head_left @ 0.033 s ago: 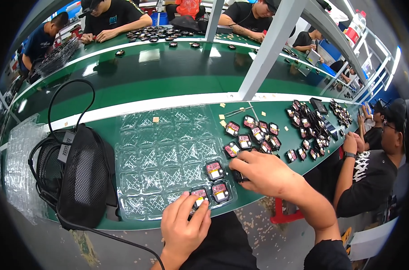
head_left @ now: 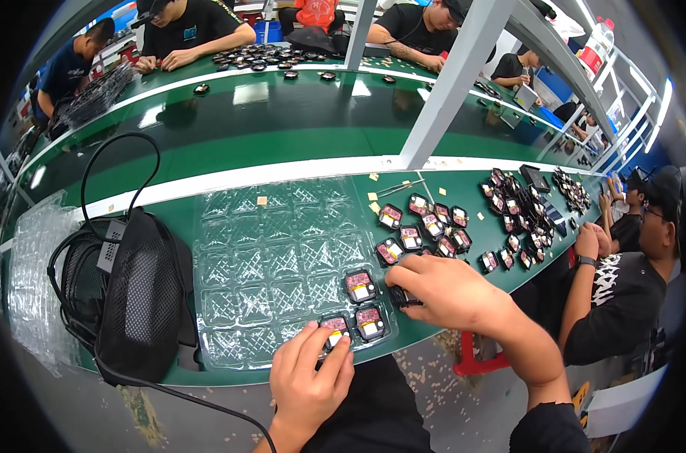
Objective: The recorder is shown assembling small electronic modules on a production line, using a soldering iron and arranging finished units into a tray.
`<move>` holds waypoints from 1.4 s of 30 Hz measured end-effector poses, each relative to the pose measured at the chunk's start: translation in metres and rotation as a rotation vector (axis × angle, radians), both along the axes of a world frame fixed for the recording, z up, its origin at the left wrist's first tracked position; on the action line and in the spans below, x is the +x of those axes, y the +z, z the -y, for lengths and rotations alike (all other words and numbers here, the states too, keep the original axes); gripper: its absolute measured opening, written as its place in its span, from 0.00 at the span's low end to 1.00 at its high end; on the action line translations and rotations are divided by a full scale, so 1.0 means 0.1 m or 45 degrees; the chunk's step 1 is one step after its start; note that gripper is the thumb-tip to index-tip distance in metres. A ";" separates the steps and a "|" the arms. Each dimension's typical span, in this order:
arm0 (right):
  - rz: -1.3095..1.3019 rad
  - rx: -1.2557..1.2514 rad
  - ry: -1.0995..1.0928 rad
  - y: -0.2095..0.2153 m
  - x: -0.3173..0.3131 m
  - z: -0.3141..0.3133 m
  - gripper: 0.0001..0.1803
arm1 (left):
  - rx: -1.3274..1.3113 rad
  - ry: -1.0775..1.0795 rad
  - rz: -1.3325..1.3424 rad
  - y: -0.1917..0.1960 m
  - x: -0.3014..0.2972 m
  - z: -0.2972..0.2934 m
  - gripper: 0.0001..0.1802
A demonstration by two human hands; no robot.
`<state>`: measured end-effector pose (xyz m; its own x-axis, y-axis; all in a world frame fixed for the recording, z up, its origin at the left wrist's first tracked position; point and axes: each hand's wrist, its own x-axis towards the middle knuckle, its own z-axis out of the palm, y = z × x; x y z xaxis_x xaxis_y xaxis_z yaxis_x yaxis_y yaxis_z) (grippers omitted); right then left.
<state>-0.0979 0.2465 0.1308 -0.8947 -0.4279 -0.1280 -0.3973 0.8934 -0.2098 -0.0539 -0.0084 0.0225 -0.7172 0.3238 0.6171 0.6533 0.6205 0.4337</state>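
Note:
A clear plastic blister tray point(head_left: 237, 313) with square pockets lies in front of me on the green bench. Two black square electronic modules point(head_left: 359, 286) with pink-and-white faces sit in its right-hand pockets. My left hand point(head_left: 312, 374) has its fingers closed about a third such module point(head_left: 333, 326) in the near row, partly covered by the fingertips. Just right of the tray, my right hand point(head_left: 452, 291) grips a dark module point(head_left: 403, 297) between thumb and fingers; its face is hidden. Past that hand lies a loose group of similar modules point(head_left: 411, 238).
A black mesh pouch point(head_left: 143, 302) with cables stands left of the tray, beside stacked clear trays point(head_left: 37, 287). Tweezers point(head_left: 400, 187) lie behind the modules. A larger module pile point(head_left: 513, 204) is farther right, near a seated person point(head_left: 622, 294). A grey post point(head_left: 456, 83) rises behind.

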 end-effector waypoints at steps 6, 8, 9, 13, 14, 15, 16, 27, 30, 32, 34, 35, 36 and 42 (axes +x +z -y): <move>-0.124 -0.325 -0.215 0.07 -0.26 -0.10 0.22 | 0.031 -0.008 0.023 -0.01 0.04 -0.06 0.14; -0.184 -0.287 -0.294 0.00 -0.37 -0.10 0.21 | 0.053 -0.014 0.058 -0.01 0.03 -0.07 0.14; -0.199 -0.192 -0.315 -0.12 -0.43 -0.12 0.21 | 0.071 -0.068 0.045 -0.02 0.03 -0.07 0.14; -0.042 -0.089 -0.324 -0.13 -0.51 0.02 0.23 | -0.044 -0.036 -0.031 0.13 0.06 0.02 0.17; -0.017 -0.067 -0.315 -0.12 -0.52 0.02 0.23 | 0.009 0.003 0.008 0.16 0.07 -0.02 0.10; 0.009 -0.047 -0.302 -0.11 -0.51 0.00 0.23 | -0.006 -0.004 -0.006 0.15 0.06 -0.03 0.11; 0.005 -0.038 -0.324 -0.10 -0.50 0.00 0.23 | 0.004 -0.020 0.001 0.14 0.05 -0.03 0.11; 0.040 0.036 -0.134 -0.09 -0.35 -0.16 0.25 | 0.009 0.003 0.047 -0.01 0.05 -0.06 0.14; -0.040 -0.124 -0.173 0.04 -0.35 -0.19 0.26 | 0.019 -0.007 0.039 -0.02 0.06 -0.06 0.14; -0.180 -0.095 -0.255 0.15 -0.45 -0.16 0.23 | 0.022 0.004 0.031 -0.03 0.06 -0.06 0.14; -0.264 -0.141 -0.243 0.08 -0.66 -0.20 0.23 | 0.022 0.020 0.028 -0.03 0.07 -0.04 0.14; -0.221 -0.075 -0.271 0.09 -0.78 -0.17 0.23 | 0.017 0.018 0.027 -0.03 0.07 -0.03 0.14; -0.178 -0.009 -0.298 0.07 -0.84 -0.14 0.23 | 0.018 0.020 0.022 -0.04 0.07 -0.02 0.14; -0.008 0.134 -0.326 -0.10 -0.93 -0.16 0.24 | 0.020 0.007 0.012 -0.01 0.05 -0.06 0.14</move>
